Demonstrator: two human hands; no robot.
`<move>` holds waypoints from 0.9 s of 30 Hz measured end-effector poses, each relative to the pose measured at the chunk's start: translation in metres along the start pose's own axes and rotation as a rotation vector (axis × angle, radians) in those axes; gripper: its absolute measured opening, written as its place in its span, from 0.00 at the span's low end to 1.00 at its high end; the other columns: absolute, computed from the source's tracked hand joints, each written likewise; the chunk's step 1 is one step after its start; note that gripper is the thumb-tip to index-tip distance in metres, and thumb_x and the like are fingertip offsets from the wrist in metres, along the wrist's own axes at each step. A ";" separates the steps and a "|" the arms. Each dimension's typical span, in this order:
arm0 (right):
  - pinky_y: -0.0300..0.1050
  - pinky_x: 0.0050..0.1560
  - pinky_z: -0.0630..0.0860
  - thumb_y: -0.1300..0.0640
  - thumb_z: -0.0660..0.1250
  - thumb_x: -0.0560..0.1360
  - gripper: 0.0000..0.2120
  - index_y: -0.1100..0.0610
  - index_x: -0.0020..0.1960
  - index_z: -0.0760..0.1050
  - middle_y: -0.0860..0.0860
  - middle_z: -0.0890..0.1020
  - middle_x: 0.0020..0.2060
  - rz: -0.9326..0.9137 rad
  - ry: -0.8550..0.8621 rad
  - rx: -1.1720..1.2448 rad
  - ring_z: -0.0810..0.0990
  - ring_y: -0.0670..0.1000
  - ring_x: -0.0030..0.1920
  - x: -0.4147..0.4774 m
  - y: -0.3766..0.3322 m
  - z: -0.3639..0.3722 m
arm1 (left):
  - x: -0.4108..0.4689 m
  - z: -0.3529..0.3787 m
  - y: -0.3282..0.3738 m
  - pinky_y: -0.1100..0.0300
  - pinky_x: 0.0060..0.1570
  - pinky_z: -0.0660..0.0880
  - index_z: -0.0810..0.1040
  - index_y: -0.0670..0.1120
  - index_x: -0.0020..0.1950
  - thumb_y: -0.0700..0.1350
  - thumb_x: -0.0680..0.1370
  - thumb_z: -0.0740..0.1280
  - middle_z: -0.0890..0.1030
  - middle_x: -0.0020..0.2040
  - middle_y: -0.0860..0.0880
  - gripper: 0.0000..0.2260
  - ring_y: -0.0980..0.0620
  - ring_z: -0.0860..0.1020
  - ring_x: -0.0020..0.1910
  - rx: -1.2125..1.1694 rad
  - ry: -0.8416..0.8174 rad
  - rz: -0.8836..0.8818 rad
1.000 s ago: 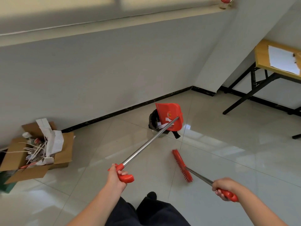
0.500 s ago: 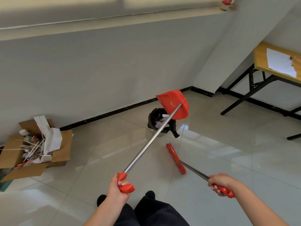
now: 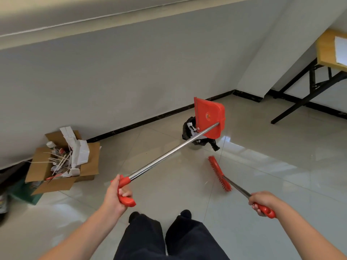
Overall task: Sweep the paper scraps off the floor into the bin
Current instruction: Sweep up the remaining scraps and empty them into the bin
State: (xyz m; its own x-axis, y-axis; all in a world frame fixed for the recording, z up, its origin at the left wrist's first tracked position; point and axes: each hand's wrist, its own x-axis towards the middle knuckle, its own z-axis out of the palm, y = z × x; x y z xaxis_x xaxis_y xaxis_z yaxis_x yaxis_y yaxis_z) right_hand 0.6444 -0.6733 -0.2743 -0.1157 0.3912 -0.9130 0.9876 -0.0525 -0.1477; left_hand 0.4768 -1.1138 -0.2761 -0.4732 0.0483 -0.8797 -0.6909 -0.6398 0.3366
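We count one dustpan (image 3: 208,115) tilted over one bin (image 3: 186,129), our left grip (image 3: 114,196) clamped on its handle, our right grip (image 3: 262,201) clamped on one broom (image 3: 219,173); one cardboard box (image 3: 91,166) sits left.

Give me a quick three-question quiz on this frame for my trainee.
1. True or false: the dustpan is lifted clear of the floor.
2. The right hand grips: A a broom; B a mop; C nothing.
3. Which hand grips the dustpan's handle?

Key: 1 true. 2 A. 3 the left hand.
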 end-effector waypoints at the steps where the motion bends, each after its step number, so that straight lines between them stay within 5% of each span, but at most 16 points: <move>1: 0.33 0.19 0.67 0.73 0.61 0.71 0.05 0.65 0.40 0.72 0.56 0.70 0.21 0.001 -0.003 0.016 0.66 0.49 0.16 0.002 0.000 0.004 | -0.003 0.001 0.011 0.71 0.14 0.60 0.67 0.49 0.43 0.49 0.81 0.62 0.63 0.18 0.53 0.09 0.60 0.63 0.14 0.009 -0.001 0.016; 7: 0.33 0.19 0.67 0.72 0.62 0.71 0.05 0.65 0.39 0.72 0.56 0.71 0.20 0.032 0.009 0.098 0.66 0.49 0.15 -0.002 0.006 0.019 | -0.008 -0.020 0.015 0.70 0.15 0.62 0.66 0.50 0.48 0.50 0.76 0.67 0.64 0.21 0.53 0.10 0.60 0.64 0.16 0.043 -0.068 -0.041; 13: 0.33 0.18 0.66 0.72 0.62 0.72 0.06 0.64 0.38 0.71 0.56 0.70 0.20 0.063 -0.001 0.141 0.66 0.48 0.16 -0.015 0.012 0.032 | -0.035 -0.008 0.069 0.69 0.14 0.59 0.67 0.47 0.38 0.53 0.79 0.63 0.63 0.21 0.54 0.14 0.59 0.62 0.15 0.198 -0.130 0.057; 20: 0.34 0.16 0.66 0.72 0.61 0.72 0.08 0.64 0.37 0.70 0.55 0.70 0.21 0.100 0.034 0.249 0.66 0.48 0.16 -0.032 0.020 0.065 | -0.052 0.002 0.233 0.66 0.19 0.49 0.67 0.44 0.26 0.62 0.69 0.72 0.60 0.17 0.49 0.26 0.52 0.57 0.12 0.767 -0.265 0.355; 24: 0.32 0.16 0.66 0.72 0.60 0.74 0.10 0.63 0.35 0.67 0.55 0.70 0.20 0.125 0.055 0.291 0.66 0.48 0.14 -0.041 0.019 0.093 | -0.054 0.031 0.279 0.56 0.19 0.48 0.80 0.40 0.51 0.63 0.71 0.71 0.63 0.22 0.43 0.26 0.46 0.57 0.17 1.108 -0.325 0.587; 27: 0.33 0.18 0.67 0.72 0.60 0.74 0.12 0.64 0.32 0.67 0.56 0.70 0.18 0.132 0.066 0.302 0.67 0.49 0.14 -0.047 0.014 0.113 | -0.051 0.062 0.271 0.63 0.20 0.61 0.83 0.47 0.48 0.61 0.71 0.72 0.68 0.26 0.36 0.18 0.48 0.64 0.22 1.478 -0.391 0.755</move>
State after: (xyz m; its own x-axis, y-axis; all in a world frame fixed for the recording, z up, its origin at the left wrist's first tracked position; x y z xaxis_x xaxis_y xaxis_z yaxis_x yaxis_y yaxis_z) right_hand 0.6514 -0.7959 -0.2760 0.0283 0.4208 -0.9067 0.9166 -0.3729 -0.1444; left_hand 0.2800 -1.2421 -0.1198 -0.8492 0.4063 -0.3373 -0.0411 0.5860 0.8092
